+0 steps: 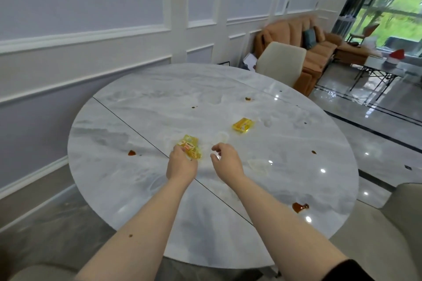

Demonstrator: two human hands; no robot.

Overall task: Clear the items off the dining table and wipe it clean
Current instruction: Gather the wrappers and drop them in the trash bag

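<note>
Clearing step in hand. Left hand [181, 163] gripping crinkled yellow plastic snack packet [190, 147] on round grey marble table [141, 189]; right hand [225, 159] loosely curled, empty. Next, probably: collect second yellow packet [243, 125], well beyond. Brown spills [300, 207] unwiped.

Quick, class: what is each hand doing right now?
Left hand: grip on the yellow packet.
Right hand: loosely curled, holding nothing.
</note>
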